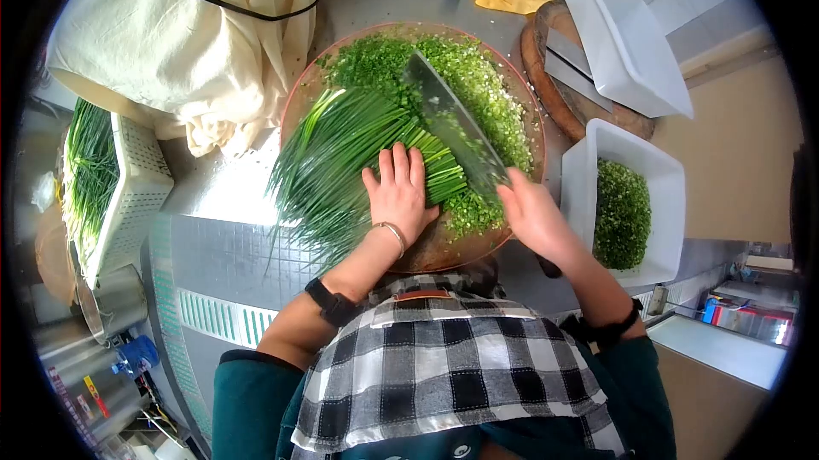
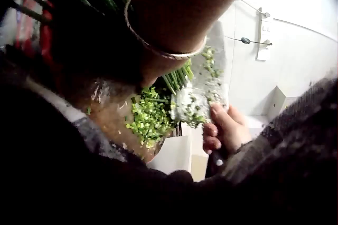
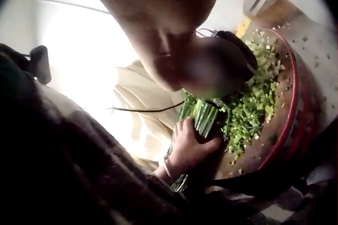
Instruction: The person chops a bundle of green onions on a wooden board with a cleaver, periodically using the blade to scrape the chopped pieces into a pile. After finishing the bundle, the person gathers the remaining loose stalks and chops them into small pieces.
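A long bunch of scallions (image 1: 341, 144) lies across a round chopping board (image 1: 401, 257), its cut end toward the right. My left hand (image 1: 399, 191) holds the bunch near that end, fingers over the top and thumb on the near side, as in the right wrist view (image 3: 187, 146). In my right hand (image 1: 537, 212) is a cleaver (image 1: 461, 123). Its broad blade stands just right of the cut end, with green bits stuck to it; its dark handle (image 2: 215, 163) shows in the left wrist view. Chopped scallions (image 1: 503, 110) cover the board's far and right parts.
At right stands a white tub (image 1: 578, 191) partly filled with chopped scallions; behind it, another white tub (image 1: 627, 42) leans over a wooden board (image 1: 539, 59). Cream cloth (image 1: 222, 59) fills the back left. A white basket (image 1: 141, 178) of whole scallions is at left. Yellow gloves (image 1: 512, 1) lie behind.
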